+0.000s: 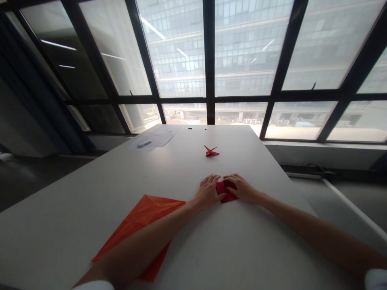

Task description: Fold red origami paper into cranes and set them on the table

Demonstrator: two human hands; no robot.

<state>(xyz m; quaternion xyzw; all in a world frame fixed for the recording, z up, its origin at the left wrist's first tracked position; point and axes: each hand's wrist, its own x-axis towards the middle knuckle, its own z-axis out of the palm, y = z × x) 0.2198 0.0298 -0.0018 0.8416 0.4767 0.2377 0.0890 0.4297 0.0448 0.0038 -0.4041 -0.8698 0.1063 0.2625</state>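
A small folded piece of red paper [224, 192] lies on the white table between my hands. My left hand [208, 191] is at its left edge, with the thumb pressing on the paper's near side and the fingers curved along the tabletop. From the right, my right hand [242, 189] grips the same paper, its fingers and thumb covering the right part. Beyond my hands stands a red origami crane [211, 152] with pointed ends. Creased orange paper [137, 215] lies partly under my left forearm, which hides its middle.
The white table [250, 245] stretches toward tall dark-framed windows. At its far left lie sheets of paper [163, 139] with a white marker-like stick [144, 143] on them. Two small dark round spots, one being a hole [190, 128], show near the far edge.
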